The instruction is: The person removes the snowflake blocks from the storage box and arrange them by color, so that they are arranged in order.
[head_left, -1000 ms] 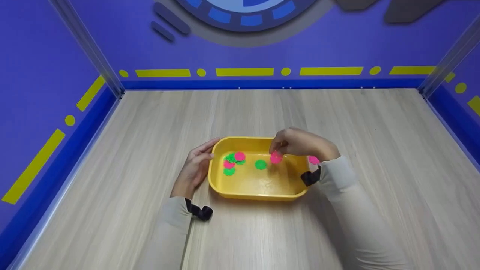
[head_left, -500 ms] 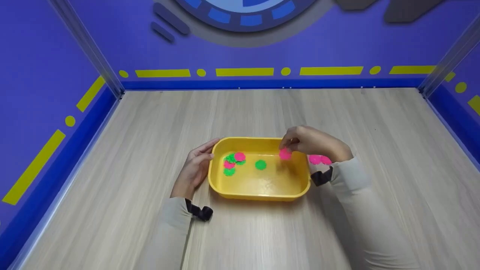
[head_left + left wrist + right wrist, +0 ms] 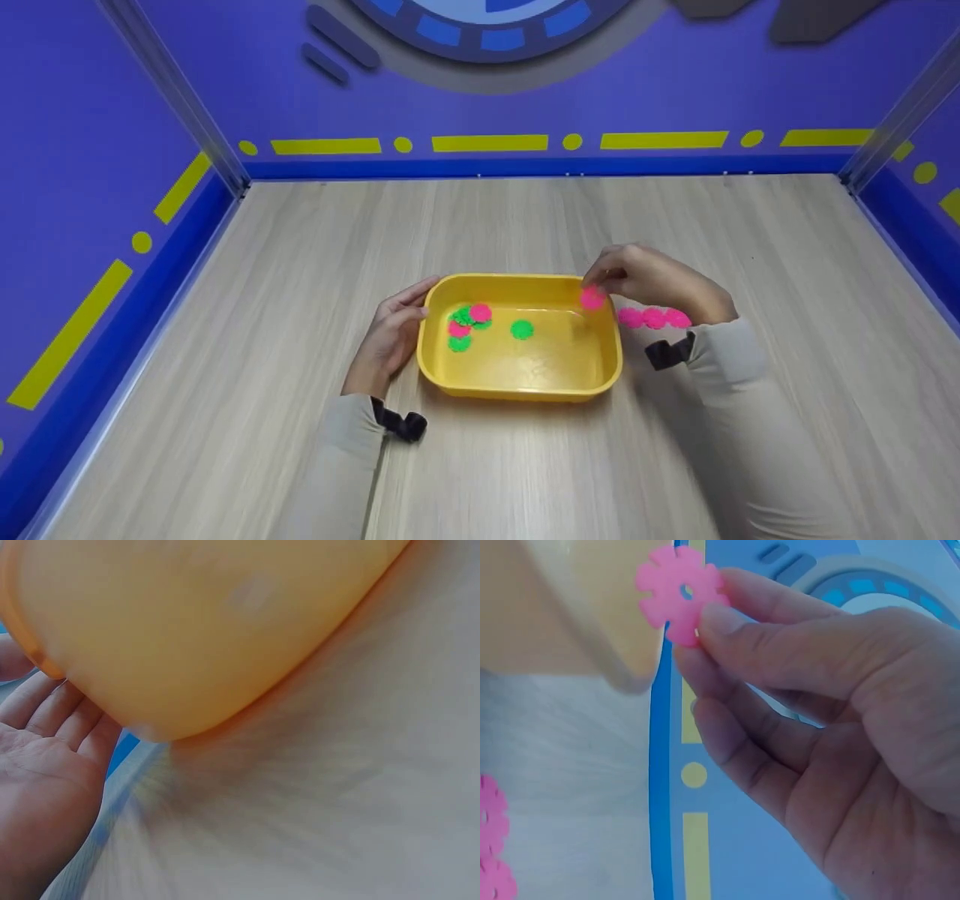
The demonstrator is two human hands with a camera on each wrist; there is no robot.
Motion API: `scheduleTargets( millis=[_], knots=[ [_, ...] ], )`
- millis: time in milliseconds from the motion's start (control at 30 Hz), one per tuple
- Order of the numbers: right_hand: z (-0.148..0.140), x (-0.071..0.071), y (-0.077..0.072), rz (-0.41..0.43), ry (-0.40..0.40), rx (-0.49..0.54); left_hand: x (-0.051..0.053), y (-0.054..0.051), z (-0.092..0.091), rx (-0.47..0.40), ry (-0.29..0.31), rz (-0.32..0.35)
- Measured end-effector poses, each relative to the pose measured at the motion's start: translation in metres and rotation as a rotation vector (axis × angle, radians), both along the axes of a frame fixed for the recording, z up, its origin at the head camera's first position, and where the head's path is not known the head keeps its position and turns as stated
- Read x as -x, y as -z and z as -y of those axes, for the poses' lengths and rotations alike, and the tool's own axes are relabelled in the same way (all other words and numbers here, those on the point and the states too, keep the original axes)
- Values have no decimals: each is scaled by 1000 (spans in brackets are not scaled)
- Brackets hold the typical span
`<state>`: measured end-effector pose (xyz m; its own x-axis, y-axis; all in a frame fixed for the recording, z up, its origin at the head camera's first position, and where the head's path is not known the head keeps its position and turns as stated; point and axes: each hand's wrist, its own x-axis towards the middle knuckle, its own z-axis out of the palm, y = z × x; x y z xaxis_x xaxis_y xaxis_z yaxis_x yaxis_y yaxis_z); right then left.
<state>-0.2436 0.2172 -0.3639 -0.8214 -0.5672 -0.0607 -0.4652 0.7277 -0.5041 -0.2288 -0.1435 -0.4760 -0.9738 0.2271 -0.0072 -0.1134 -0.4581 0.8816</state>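
Observation:
My right hand (image 3: 656, 281) pinches a pink notched disc (image 3: 592, 297) between thumb and fingertips, over the right far corner of the yellow tub (image 3: 517, 393). The right wrist view shows that disc (image 3: 681, 594) upright, with a small hole at its centre. My left hand (image 3: 391, 335) holds the tub's left end, thumb at the rim and fingers along the outside. Inside the tub, pink and green discs (image 3: 460, 343) overlap at the left, and one green disc (image 3: 522, 329) lies apart near the middle.
Several pink discs (image 3: 654, 319) lie in a row on the wooden table (image 3: 487, 472), just right of the tub and partly behind my right wrist. Blue panels (image 3: 510, 112) with yellow marks stand along the back and both sides.
My right hand has moved right with the pink disc, from above the tub's interior to its far right corner. More of the pink row shows. The left hand and tub stay put.

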Motion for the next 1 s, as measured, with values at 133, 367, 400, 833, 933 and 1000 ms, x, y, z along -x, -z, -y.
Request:
scheduleTargets(
  millis=[133, 367, 400, 833, 933, 1000],
  knots=[
    [-8, 0, 2, -14, 1, 28, 0, 2, 1, 0, 7, -45],
    [-18, 1, 6, -49, 2, 63, 1, 4, 2, -7, 17, -51],
    [-19, 1, 6, -49, 8, 64, 1, 3, 1, -7, 14, -40],
    [-41, 1, 10, -65, 49, 61, 0, -1, 1, -14, 9, -3],
    [-46, 1, 11, -47, 66, 58, 0, -1, 1, -6, 5, -4],
    [-50, 0, 11, -35, 79, 56, 0, -1, 0, -5, 4, -2]
  ],
)
